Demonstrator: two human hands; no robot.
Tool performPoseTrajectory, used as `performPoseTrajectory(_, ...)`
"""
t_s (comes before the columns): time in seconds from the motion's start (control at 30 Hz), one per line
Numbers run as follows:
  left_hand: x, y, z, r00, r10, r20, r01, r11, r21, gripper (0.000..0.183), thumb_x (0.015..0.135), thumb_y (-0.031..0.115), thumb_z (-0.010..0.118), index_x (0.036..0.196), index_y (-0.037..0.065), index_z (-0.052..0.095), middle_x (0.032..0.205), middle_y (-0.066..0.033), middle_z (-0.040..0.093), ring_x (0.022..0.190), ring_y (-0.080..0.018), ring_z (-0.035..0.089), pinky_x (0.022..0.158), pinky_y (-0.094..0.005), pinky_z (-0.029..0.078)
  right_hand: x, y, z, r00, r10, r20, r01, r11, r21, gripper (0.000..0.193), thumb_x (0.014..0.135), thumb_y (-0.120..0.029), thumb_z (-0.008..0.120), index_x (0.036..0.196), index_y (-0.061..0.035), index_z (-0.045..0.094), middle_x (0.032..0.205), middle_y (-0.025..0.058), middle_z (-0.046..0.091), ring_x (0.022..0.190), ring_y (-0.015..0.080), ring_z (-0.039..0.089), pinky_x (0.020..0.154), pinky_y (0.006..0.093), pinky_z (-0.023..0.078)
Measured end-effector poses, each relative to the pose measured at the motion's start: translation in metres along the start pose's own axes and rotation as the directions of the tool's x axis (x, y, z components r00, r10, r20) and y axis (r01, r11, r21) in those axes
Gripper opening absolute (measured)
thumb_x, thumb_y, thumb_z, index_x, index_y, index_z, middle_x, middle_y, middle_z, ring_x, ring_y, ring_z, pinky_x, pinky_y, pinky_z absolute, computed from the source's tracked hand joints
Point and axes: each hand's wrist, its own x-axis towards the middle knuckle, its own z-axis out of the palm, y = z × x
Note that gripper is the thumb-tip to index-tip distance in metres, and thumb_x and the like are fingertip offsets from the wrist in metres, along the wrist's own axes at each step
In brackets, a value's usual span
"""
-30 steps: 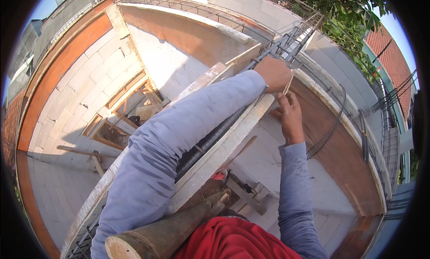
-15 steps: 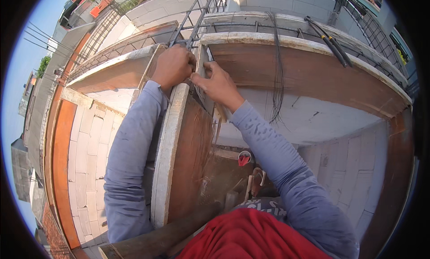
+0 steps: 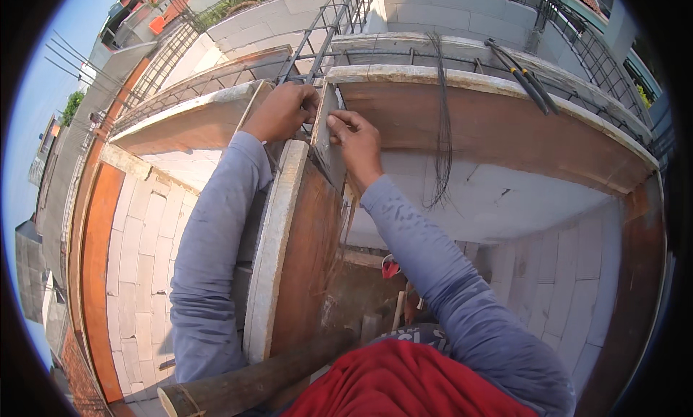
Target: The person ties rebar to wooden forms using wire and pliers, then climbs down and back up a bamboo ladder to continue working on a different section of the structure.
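My left hand (image 3: 284,112) is closed, its fingers curled behind the edge of a short upright board (image 3: 326,139) where the formwork panels meet. What those fingers grip is hidden. On the board's right face, my right hand (image 3: 359,144) is closed in a pinch, thumb against forefinger; anything between them is too small to name. Just below the hands begins a plywood formwork panel (image 3: 310,262) with a pale timber top edge, running toward me between my forearms. Beyond the hands, a steel rebar cage (image 3: 315,53) stretches away.
Over the long formwork panel (image 3: 498,125) at right hangs a bundle of thin tie wire (image 3: 442,128). Long-handled cutters (image 3: 525,78) lie across its top. A round pole (image 3: 253,374) crosses low in front of me. A red-and-white container (image 3: 390,267) sits below, partly behind my right arm.
My right thumb has drawn back from beside my left hand, and the right fingers now pinch at the short board's right face. My left hand stays at the junction. The view has shifted slightly.
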Motion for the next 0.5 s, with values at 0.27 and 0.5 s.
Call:
performPoseTrajectory(0.27, -0.006, -0.002, -0.003, 0.998, 0.013, -0.063, -0.003, 0.988, 0.157, 0.030, 0.082, 0.012, 0.077, 0.110, 0.010, 0.068, 0.097, -0.0100, 0.074, 0.093, -0.0305, 0.068, 0.083, -0.0431, 0.054, 0.013, 0.008, 0.020, 0.961, -0.211, -0.181, 0.225, 0.972, 0.061, 0.005, 0.100, -0.008, 0.066, 0.097, -0.0041, 0.065, 0.081, 0.0012, 0.066, 0.070, 0.0092, 0.062, 0.066, 0.0258, 0.051)
performPoseTrajectory(0.5, -0.009, 0.015, -0.019, 0.984, -0.097, 0.147, 0.100, 0.995, -0.011, 0.063, 0.077, 0.031, 0.084, 0.135, 0.018, 0.064, 0.117, -0.0093, 0.073, 0.109, -0.0313, 0.063, 0.100, -0.0422, 0.050, 0.009, 0.021, 0.023, 0.959, -0.239, -0.153, 0.279, 0.897, 0.344, 0.001, 0.106, -0.006, 0.058, 0.105, -0.0060, 0.057, 0.090, 0.0016, 0.065, 0.075, 0.0090, 0.058, 0.070, 0.0246, 0.051)
